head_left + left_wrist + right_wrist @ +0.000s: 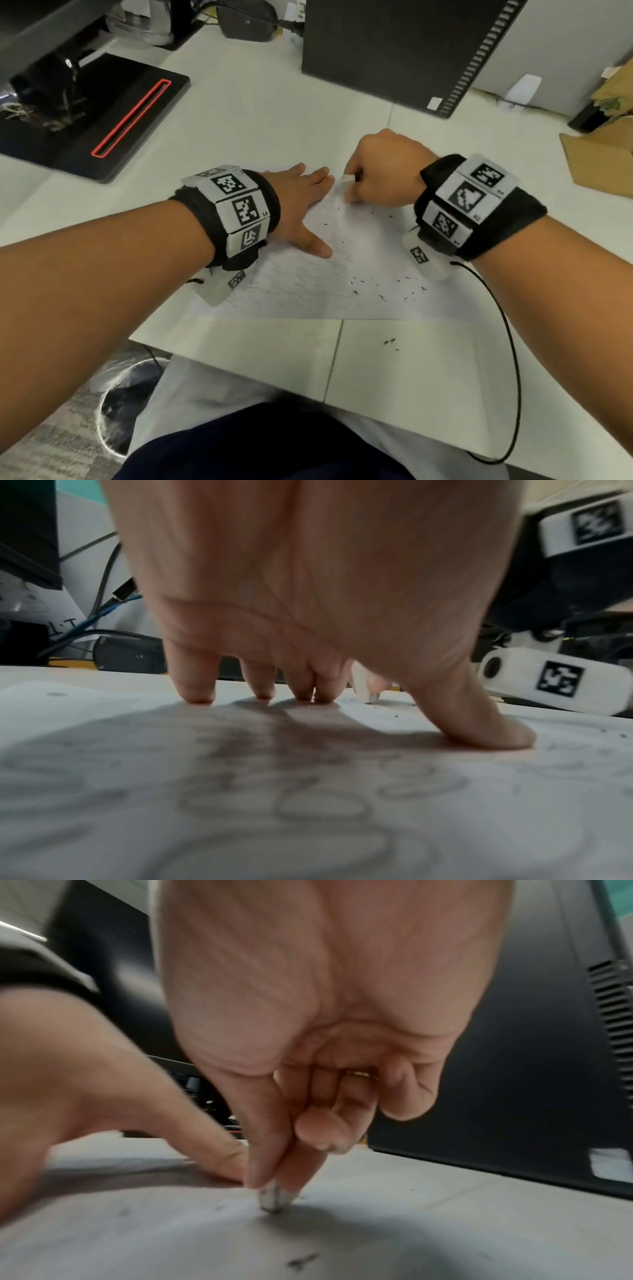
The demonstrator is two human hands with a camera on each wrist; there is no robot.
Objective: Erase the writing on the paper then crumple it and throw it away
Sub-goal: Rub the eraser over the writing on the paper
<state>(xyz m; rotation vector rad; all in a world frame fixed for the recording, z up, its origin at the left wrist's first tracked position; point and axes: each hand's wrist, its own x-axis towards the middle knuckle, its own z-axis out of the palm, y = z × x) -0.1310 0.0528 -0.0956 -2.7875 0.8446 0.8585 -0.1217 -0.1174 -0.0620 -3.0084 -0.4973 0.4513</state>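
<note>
A white sheet of paper (342, 274) lies flat on the desk, with faint pencil scribbles on its left part (318, 804) and dark eraser crumbs (380, 294) on its right part. My left hand (301, 202) presses flat on the paper's far left area, fingers straight and spread (195, 693). My right hand (380, 171) pinches a small white eraser (346, 178) between thumb and fingers. The eraser's tip (272, 1200) touches the paper near its far edge, right beside my left fingertips. The same eraser (365, 688) shows beyond my left thumb.
A black computer tower (404, 48) stands at the back right. A black monitor base with a red-edged slot (130, 116) sits at the back left. Brown cardboard (603, 161) lies at the far right. A waste bin with a clear liner (126, 401) stands on the floor, lower left.
</note>
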